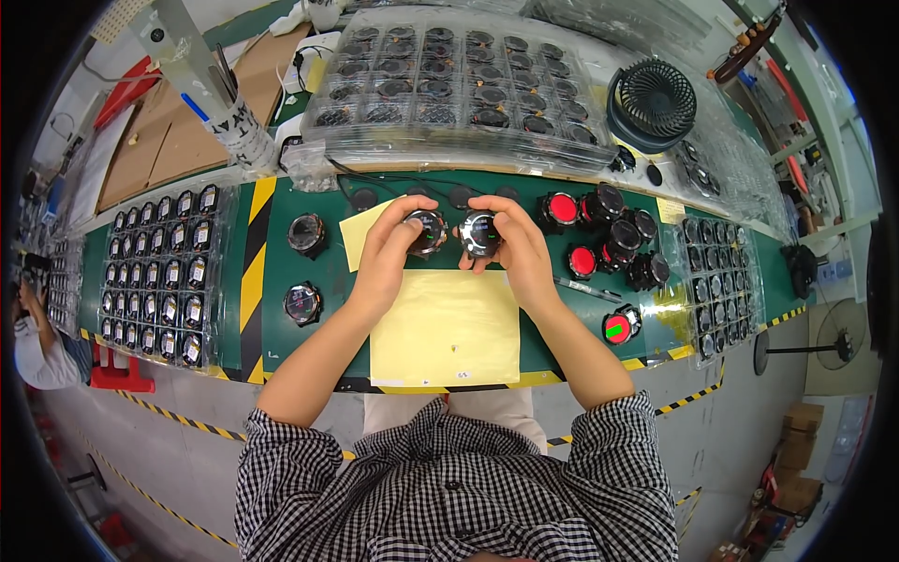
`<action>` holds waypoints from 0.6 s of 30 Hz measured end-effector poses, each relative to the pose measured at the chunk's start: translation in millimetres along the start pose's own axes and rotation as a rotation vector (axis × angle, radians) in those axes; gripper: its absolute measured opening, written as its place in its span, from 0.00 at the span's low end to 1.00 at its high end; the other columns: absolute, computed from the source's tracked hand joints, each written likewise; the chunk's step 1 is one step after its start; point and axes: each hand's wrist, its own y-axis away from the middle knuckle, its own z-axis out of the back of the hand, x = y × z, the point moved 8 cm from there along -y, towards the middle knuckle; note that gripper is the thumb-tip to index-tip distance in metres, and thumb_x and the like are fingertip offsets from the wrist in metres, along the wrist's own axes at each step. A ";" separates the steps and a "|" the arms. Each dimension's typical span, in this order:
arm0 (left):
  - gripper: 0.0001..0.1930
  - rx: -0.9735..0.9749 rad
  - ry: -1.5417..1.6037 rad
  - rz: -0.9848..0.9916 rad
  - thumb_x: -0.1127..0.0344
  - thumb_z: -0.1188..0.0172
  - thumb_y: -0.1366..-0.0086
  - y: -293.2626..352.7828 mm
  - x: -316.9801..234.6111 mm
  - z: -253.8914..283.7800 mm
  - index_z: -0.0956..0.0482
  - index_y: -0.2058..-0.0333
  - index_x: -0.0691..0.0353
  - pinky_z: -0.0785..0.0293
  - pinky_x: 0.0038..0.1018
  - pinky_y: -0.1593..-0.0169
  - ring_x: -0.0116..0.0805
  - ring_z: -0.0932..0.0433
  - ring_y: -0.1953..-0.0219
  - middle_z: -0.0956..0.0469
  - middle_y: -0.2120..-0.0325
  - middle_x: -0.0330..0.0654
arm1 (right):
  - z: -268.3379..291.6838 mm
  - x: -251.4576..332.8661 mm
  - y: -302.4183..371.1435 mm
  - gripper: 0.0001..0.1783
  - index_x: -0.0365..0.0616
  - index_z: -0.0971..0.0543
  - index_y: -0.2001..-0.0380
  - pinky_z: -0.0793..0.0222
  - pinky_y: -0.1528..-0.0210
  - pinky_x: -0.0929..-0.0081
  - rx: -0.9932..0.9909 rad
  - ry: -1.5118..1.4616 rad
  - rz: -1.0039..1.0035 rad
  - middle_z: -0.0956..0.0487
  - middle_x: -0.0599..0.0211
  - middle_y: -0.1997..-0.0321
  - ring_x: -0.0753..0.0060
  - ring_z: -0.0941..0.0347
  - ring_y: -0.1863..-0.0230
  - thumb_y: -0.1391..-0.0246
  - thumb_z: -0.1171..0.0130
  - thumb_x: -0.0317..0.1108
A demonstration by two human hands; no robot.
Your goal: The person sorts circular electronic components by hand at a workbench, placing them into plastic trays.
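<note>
Over the middle of the green bench, my left hand is closed round a black round watch case with a lit display. Beside it, my right hand grips a second round watch case, its dark face lit too. The two cases are close together but apart. Below them lies a yellow sheet, with a smaller yellow paper near my left hand. Two more watch cases, one upper and one lower, rest left of my left forearm.
Right of my right hand sit several dark watch cases, some with red faces, and a pen. Clear trays of watch parts stand left, right and behind. A black fan is at the back right.
</note>
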 end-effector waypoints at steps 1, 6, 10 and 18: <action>0.15 -0.008 0.043 0.003 0.69 0.56 0.33 -0.2 -1.2 0.5 0.29 0.50 0.63 0.33 0.24 0.51 0.23 0.30 0.57 0.29 0.56 0.37 | 0.2 -0.4 0.0 0.20 0.39 0.30 0.48 0.29 0.73 0.77 0.000 0.002 0.000 0.21 0.53 0.62 0.66 0.23 0.73 0.34 0.62 0.40; 0.15 -0.050 0.004 0.006 0.69 0.58 0.33 -1.0 1.6 3.7 0.29 0.50 0.64 0.33 0.25 0.51 0.24 0.30 0.57 0.29 0.56 0.37 | 0.1 -2.5 -0.4 0.20 0.39 0.30 0.48 0.28 0.73 0.76 0.004 -0.002 0.005 0.21 0.53 0.62 0.66 0.23 0.73 0.34 0.62 0.40; 0.16 -0.047 -0.024 0.014 0.68 0.59 0.32 -1.7 2.8 3.2 0.29 0.50 0.65 0.33 0.25 0.50 0.25 0.30 0.56 0.28 0.57 0.39 | 0.1 0.0 0.3 0.19 0.39 0.30 0.48 0.28 0.73 0.76 0.001 0.002 0.005 0.21 0.53 0.62 0.66 0.23 0.73 0.34 0.61 0.39; 0.17 -0.038 0.040 0.009 0.67 0.58 0.33 -0.8 -0.2 0.4 0.30 0.50 0.66 0.33 0.25 0.50 0.25 0.29 0.56 0.27 0.58 0.40 | -0.8 -0.6 0.5 0.16 0.41 0.29 0.48 0.28 0.73 0.79 0.013 -0.046 -0.004 0.21 0.61 0.63 0.70 0.22 0.72 0.34 0.61 0.33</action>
